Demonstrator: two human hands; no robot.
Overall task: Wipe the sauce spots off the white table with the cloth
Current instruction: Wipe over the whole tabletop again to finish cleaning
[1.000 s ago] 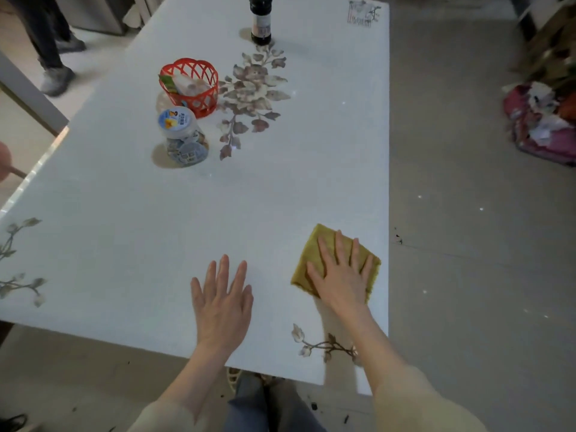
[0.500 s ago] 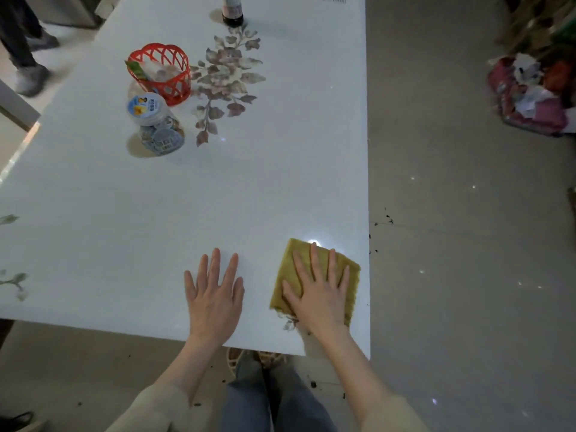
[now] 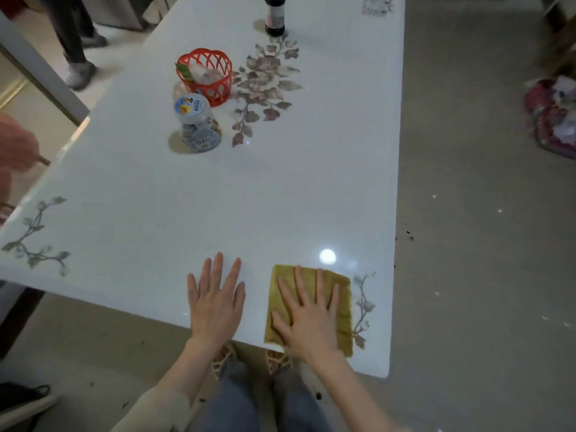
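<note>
A folded yellow-green cloth [image 3: 341,294] lies flat at the near right corner of the white table [image 3: 218,198]. My right hand [image 3: 307,313] presses on it with straight, spread fingers; its lower edge reaches the table's near edge. My left hand [image 3: 215,299] rests flat on the bare tabletop just left of the cloth, fingers straight. I see no sauce spots on the visible surface; the brown and grey leaf sprays are printed patterns.
A red lattice basket [image 3: 205,77], a clear jar with a blue lid [image 3: 194,123] and a dark bottle [image 3: 275,17] stand at the far middle. Another person's legs [image 3: 74,45] stand past the far left edge. A pink bundle [image 3: 551,116] lies on the floor at right.
My right hand has slid the cloth toward me, from further up the table to its near edge by the corner. My left hand stays flat beside it.
</note>
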